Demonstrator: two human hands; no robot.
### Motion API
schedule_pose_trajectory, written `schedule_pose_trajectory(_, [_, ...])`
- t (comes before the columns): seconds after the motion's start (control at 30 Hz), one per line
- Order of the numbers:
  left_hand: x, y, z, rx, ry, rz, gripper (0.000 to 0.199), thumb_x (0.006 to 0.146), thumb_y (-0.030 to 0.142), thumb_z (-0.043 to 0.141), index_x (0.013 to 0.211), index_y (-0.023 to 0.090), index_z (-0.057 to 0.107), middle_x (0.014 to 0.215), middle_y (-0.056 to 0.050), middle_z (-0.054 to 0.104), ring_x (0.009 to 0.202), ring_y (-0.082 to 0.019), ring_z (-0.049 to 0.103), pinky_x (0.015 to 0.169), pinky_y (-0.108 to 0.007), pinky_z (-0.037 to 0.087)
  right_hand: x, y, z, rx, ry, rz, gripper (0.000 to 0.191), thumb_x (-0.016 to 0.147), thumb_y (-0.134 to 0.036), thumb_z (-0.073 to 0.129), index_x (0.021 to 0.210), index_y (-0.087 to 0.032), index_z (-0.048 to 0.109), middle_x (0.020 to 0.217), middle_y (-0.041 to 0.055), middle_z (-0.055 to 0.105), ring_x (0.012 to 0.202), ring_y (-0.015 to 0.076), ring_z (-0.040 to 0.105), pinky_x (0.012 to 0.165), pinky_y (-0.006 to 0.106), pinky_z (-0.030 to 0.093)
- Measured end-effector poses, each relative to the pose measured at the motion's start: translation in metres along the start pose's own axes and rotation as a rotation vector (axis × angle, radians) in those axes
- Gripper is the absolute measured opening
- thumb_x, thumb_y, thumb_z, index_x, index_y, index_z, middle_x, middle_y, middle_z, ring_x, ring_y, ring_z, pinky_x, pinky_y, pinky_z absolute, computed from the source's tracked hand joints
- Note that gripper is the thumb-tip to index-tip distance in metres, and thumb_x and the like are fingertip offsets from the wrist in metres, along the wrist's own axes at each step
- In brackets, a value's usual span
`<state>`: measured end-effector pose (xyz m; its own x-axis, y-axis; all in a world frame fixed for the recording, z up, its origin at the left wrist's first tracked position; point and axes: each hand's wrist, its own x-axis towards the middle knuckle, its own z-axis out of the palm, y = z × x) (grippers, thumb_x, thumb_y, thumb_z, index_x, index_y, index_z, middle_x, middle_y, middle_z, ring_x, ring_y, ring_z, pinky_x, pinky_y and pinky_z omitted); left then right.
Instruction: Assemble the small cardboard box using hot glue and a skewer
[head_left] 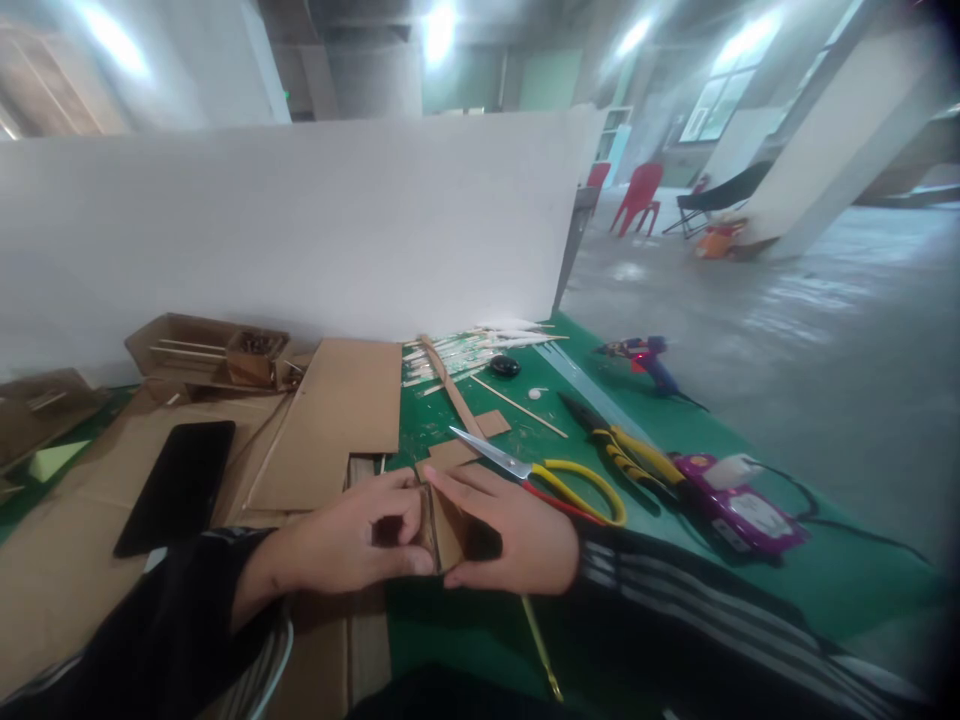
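Note:
Near the table's front edge, my left hand (356, 535) and my right hand (506, 530) meet around a small folded cardboard piece (448, 530). The fingers of my left hand press its left side, and my right thumb and fingers grip its right side. Scissors (540, 475) with yellow and red handles lie just beyond my right hand, blades pointing left. Cardboard strips (457, 395) lie behind both hands. A large flat cardboard sheet (352, 395) is behind my left hand.
A black phone (180, 485) lies on cardboard at left, before a cardboard box (206, 355). Right on the green table (720, 430) are pliers (615, 445), a purple power strip (742, 505) and a glue gun (645, 360). A white panel (300, 230) stands behind.

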<state>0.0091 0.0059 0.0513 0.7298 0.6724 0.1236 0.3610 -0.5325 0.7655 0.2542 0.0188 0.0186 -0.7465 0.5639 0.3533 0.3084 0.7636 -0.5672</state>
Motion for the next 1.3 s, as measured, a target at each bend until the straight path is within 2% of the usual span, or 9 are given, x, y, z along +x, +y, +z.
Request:
schedule_pose_trajectory(0.13, [0.0, -0.006, 0.001, -0.009, -0.015, 0.026, 0.033, 0.086, 0.03, 0.074, 0.071, 0.018, 0.046, 0.09, 0.001, 0.053, 0.084, -0.014, 0.051, 0.072, -0.023, 0.039, 0.0, -0.001, 0.001, -0.001, 0.001, -0.025, 0.097, 0.078, -0.056, 0.075, 0.156, -0.019, 0.03, 0.145, 0.0151, 0.051, 0.131, 0.0276, 0.05, 0.112, 0.039, 0.04])
schedule_pose_trajectory(0.27, [0.0, -0.008, 0.004, -0.015, 0.019, 0.049, 0.034, 0.087, 0.03, 0.073, 0.07, 0.019, 0.046, 0.085, 0.001, 0.053, 0.082, -0.014, 0.05, 0.07, -0.022, 0.038, 0.0, -0.001, -0.001, 0.006, -0.006, -0.017, 0.097, 0.078, -0.055, 0.075, 0.156, -0.02, 0.028, 0.146, 0.0147, 0.049, 0.133, 0.0277, 0.049, 0.112, 0.039, 0.039])
schedule_pose_trajectory(0.5, [0.0, -0.007, 0.008, -0.012, 0.09, 0.063, 0.033, 0.089, 0.032, 0.07, 0.07, 0.019, 0.047, 0.087, 0.0, 0.054, 0.083, -0.016, 0.051, 0.074, -0.024, 0.041, -0.001, 0.0, -0.004, 0.021, -0.02, 0.019, 0.097, 0.078, -0.054, 0.075, 0.156, -0.02, 0.029, 0.146, 0.0141, 0.049, 0.134, 0.027, 0.048, 0.113, 0.037, 0.038])
schedule_pose_trajectory(0.73, [-0.001, -0.009, 0.009, -0.02, 0.092, 0.054, 0.032, 0.089, 0.033, 0.07, 0.071, 0.019, 0.048, 0.087, -0.001, 0.052, 0.083, -0.016, 0.052, 0.073, -0.024, 0.042, 0.0, -0.001, -0.004, 0.047, -0.017, 0.019, 0.096, 0.078, -0.055, 0.075, 0.156, -0.02, 0.031, 0.146, 0.0146, 0.05, 0.134, 0.0276, 0.049, 0.113, 0.039, 0.038])
schedule_pose_trajectory(0.97, [-0.002, -0.011, 0.009, -0.031, 0.07, 0.058, 0.032, 0.09, 0.034, 0.068, 0.071, 0.019, 0.047, 0.091, -0.002, 0.053, 0.086, -0.016, 0.053, 0.076, -0.025, 0.044, 0.001, -0.002, -0.004, 0.031, -0.033, 0.018, 0.095, 0.078, -0.056, 0.074, 0.154, -0.015, 0.034, 0.146, 0.0168, 0.05, 0.134, 0.027, 0.048, 0.114, 0.038, 0.038])
schedule_pose_trajectory(1.3, [-0.004, -0.011, 0.01, -0.037, 0.067, 0.054, 0.033, 0.091, 0.035, 0.068, 0.071, 0.019, 0.047, 0.093, -0.003, 0.054, 0.085, -0.016, 0.052, 0.075, -0.025, 0.043, 0.002, -0.003, -0.004, 0.056, -0.017, 0.028, 0.095, 0.076, -0.056, 0.076, 0.153, -0.017, 0.036, 0.142, 0.0158, 0.053, 0.132, 0.0281, 0.05, 0.112, 0.041, 0.039])
